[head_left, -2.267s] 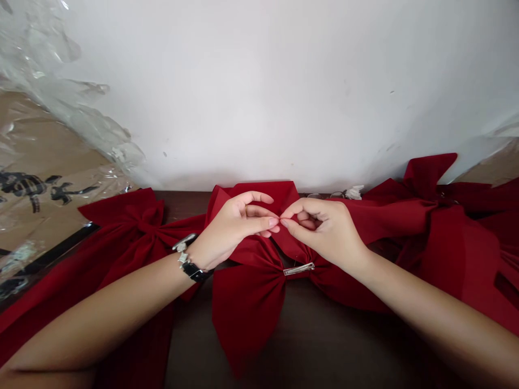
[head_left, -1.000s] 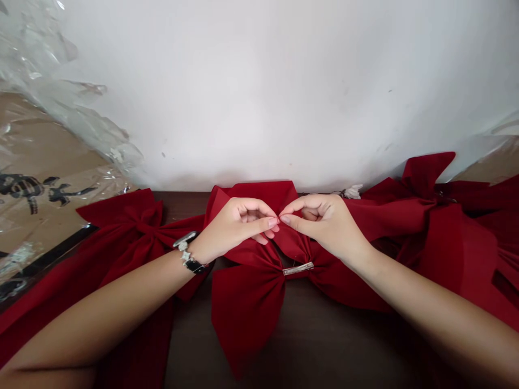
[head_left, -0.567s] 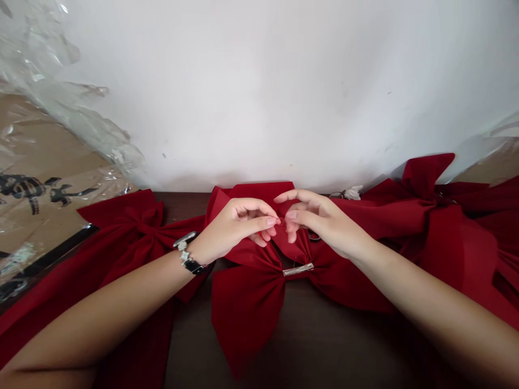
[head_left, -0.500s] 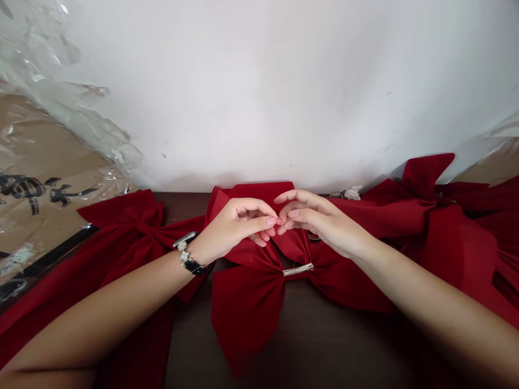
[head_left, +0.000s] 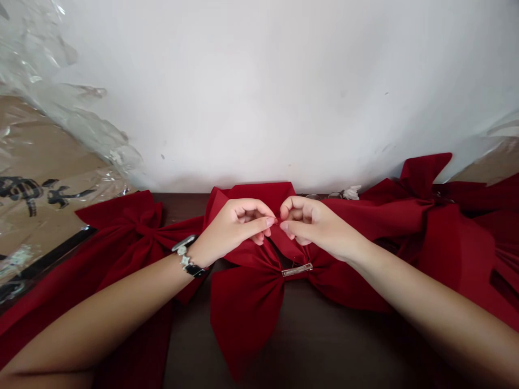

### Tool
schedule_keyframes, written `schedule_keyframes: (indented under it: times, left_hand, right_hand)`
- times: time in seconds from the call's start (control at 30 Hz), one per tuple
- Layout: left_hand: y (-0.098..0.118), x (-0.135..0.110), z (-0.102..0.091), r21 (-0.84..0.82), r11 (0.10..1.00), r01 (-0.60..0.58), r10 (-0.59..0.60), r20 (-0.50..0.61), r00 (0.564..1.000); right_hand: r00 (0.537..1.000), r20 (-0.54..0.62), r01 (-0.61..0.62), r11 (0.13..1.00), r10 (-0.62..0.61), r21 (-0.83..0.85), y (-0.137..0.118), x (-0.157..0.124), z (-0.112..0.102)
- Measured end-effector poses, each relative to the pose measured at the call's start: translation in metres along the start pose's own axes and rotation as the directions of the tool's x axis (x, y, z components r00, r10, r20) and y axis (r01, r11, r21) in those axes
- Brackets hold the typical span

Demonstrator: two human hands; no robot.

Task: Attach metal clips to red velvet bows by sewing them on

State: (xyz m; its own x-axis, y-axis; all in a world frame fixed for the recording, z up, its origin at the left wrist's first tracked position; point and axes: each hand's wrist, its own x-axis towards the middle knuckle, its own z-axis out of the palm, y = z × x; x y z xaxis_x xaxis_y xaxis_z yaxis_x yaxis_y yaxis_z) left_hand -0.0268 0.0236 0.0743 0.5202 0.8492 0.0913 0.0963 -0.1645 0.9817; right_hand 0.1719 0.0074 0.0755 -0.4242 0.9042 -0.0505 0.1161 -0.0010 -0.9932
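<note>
A large dark red fabric bow (head_left: 247, 302) lies on the dark wooden table (head_left: 324, 346), with a silver metal hair clip (head_left: 297, 269) across its gathered middle. Above the clip my left hand (head_left: 233, 227) and my right hand (head_left: 314, 224) meet fingertip to fingertip. Both are closed in a pinch on a tiny red bit, too small to name, that may be thread or the bow's fabric. My left wrist carries a black-strapped watch (head_left: 187, 256).
More red bows lie at the left (head_left: 130, 227) and in a heap at the right (head_left: 446, 227). Crinkled clear plastic over cardboard (head_left: 44, 162) fills the left side. A white wall (head_left: 284, 92) stands close behind. A small white object (head_left: 351, 192) rests by the wall.
My right hand's fingers opened briefly, then curled back into a pinch against my left fingertips. My left hand and the bow stayed in place.
</note>
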Motion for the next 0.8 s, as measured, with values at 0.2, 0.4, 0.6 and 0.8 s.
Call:
schedule_keyframes:
  times: [0.2,0.4,0.6,0.8]
  left_hand:
    - [0.001,-0.0011,0.001,0.035,0.999,0.0,-0.001,0.024,1.0]
    - [0.0034,-0.0013,0.0024,0.063,0.998,0.013,-0.015,0.03,0.999]
    - [0.002,-0.0005,0.0011,0.091,0.996,-0.005,0.002,0.035,0.999]
    - [0.0006,-0.0002,0.0008,0.095,0.995,-0.017,0.014,0.031,0.999]
  right_hand:
    - [0.992,-0.05,0.105,0.985,-0.113,-0.137,-0.0007,-0.0005,0.0011]
    - [0.988,-0.081,0.111,0.971,-0.13,-0.213,-0.0031,-0.0017,0.0018]
    - [0.986,-0.099,0.11,0.965,-0.136,-0.236,-0.0022,-0.0016,0.0027]
    - [0.989,-0.111,0.071,0.97,-0.1,-0.233,-0.0017,-0.0025,0.002]
